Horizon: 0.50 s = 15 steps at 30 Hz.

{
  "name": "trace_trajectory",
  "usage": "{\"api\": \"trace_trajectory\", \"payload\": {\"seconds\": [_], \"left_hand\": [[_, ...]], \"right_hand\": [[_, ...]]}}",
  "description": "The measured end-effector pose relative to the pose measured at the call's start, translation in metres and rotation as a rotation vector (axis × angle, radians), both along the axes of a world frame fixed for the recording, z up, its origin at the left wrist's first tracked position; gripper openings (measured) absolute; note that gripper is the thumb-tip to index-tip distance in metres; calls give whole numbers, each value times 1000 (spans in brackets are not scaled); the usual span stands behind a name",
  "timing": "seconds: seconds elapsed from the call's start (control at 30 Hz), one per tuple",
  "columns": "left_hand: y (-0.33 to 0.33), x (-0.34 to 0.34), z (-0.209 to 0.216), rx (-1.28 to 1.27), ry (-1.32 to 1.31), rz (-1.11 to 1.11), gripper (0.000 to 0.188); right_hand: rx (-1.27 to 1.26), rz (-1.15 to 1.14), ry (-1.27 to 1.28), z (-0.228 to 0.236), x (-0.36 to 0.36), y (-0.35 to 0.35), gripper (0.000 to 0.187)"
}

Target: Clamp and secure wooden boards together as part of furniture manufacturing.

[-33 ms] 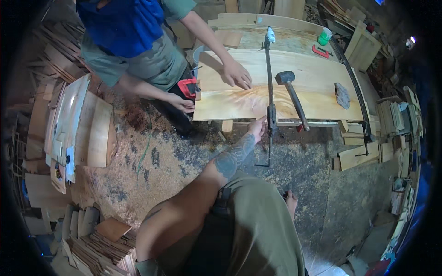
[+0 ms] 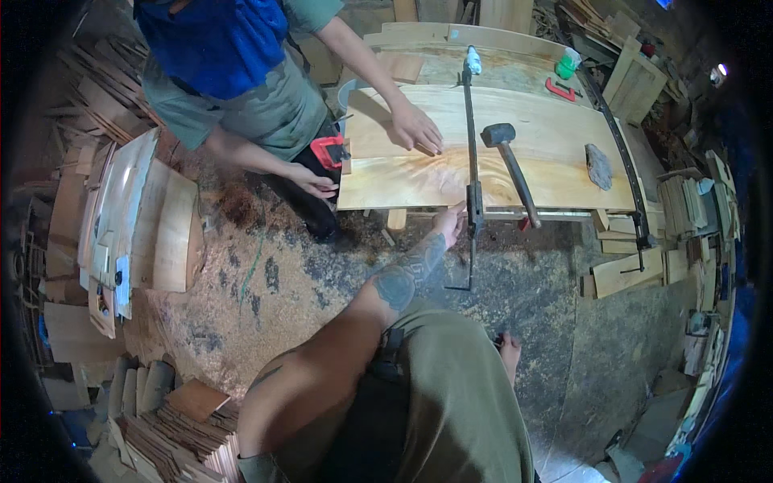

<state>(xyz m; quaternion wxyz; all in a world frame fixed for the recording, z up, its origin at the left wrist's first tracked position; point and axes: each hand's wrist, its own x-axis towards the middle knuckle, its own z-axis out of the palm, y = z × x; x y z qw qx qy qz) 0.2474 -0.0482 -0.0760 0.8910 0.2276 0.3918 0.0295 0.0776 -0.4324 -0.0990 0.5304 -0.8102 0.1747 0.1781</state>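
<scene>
My left hand [image 2: 451,225] is at the front edge of a pale wooden panel [image 2: 547,121], beside the lower end of a long dark bar clamp [image 2: 472,153]. Its index finger reaches out onto the edge; the lower fingers are partly hidden. The clamp lies across the panel, its crank handle hanging over the front. A black-headed mallet [image 2: 515,177] rests right of it, and a rough grey lump [image 2: 598,167] lies farther right. Nothing of my right hand shows. A co-worker's hand [image 2: 416,129] lies flat on the panel's left part; the other hand [image 2: 312,180] is by its left end.
A red clamp [image 2: 327,151] grips the panel's left end. A second bar clamp [image 2: 616,133] crosses at the right. Behind are a red C-clamp [image 2: 560,89] and a green-and-white container [image 2: 568,64]. Boards [image 2: 173,233] lean at left; wood offcuts [image 2: 628,274] lie at right.
</scene>
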Motion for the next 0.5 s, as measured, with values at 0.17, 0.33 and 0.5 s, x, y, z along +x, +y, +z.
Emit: {"api": "trace_trajectory", "payload": {"seconds": [0.17,0.33,0.5], "left_hand": [[-5,-5,10,30,27,-10,17],[-5,-5,-4,-22,-14,-3,20],[-4,-6,-3,-9,27,9,21]], "right_hand": [[104,-92,158,40,11,21,33],[128,-40,188,24,11,15,32],[61,58,192,26,-3,24,34]]}}
